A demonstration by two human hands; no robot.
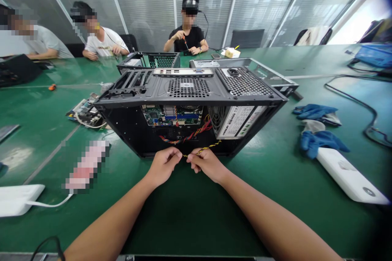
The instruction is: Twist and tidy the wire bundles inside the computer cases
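Note:
Both hands pinch a twisted yellow-and-black cable (211,146) just outside the open side of a black computer case (122,126). My left hand (163,165) is closed on its left end. A short way to the right, my right hand (206,163) is closed on the same cable, which runs on toward the power supply (241,121) in the case. The case lies with its perforated back panel facing up. Inside it show a green motherboard (153,115) and a bundle of multicoloured wires (190,136). Whatever is between my left fingertips is hidden.
Blue-and-grey gloves (321,140) and a white power bank (349,175) lie to the right. At left are a loose circuit board (85,112), a blurred pink phone-shaped object (87,165) and a white box (20,200). Another case (150,60) stands behind. Several people sit across the table.

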